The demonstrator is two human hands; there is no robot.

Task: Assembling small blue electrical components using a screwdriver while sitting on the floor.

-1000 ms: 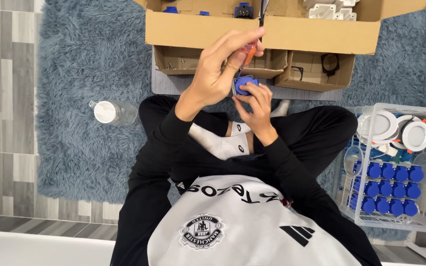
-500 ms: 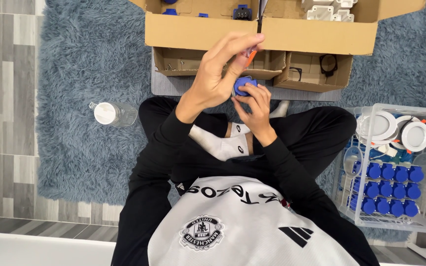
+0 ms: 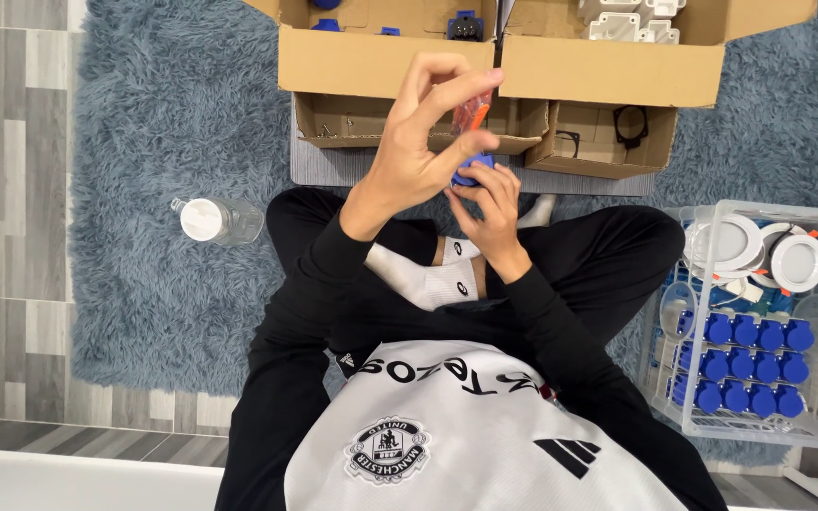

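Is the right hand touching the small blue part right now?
Touching. The head view shows the right hand with its fingertips wrapped on the blue part, no gap visible; the left hand pinches above it.

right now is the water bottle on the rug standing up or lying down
Lying down. The water bottle rests on its side on the blue rug, white cap end pointing left, away from the left hand.
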